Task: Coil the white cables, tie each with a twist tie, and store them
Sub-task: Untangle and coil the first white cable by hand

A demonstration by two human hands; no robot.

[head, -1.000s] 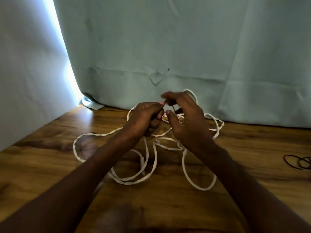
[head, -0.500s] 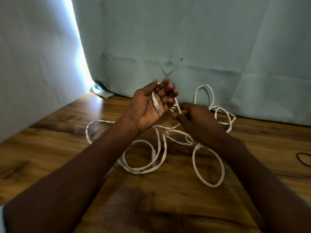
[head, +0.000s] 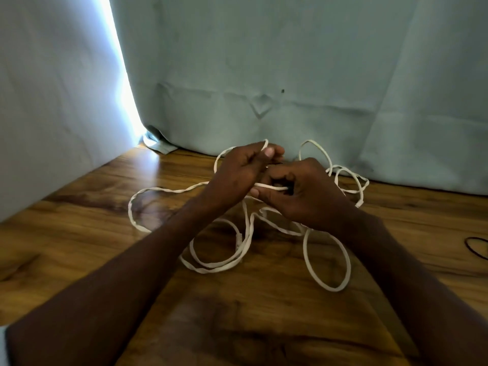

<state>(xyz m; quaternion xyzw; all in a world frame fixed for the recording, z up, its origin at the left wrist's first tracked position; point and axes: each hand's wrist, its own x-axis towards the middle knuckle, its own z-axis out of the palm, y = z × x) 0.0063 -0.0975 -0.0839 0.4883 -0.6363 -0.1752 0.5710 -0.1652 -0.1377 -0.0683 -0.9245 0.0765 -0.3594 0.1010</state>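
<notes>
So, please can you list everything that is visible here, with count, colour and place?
loose flat white cable: count unclear, white, tangled loops on table centre, partly lifted by both hands
thin black looped item: one, black, right table edge; cannot identify
glossy brown wooden table: one, brown, under everything
pale blue-green cloth backdrop: blue-green, behind and left; bright gap at left
left hand: one, grips cable, above centre
right hand: one, pinches cable beside left hand

The right frame edge cuts off a dark loop (head: 476,247). The hands (head: 266,178) hide the white cable (head: 245,244) where it crosses between them.
</notes>
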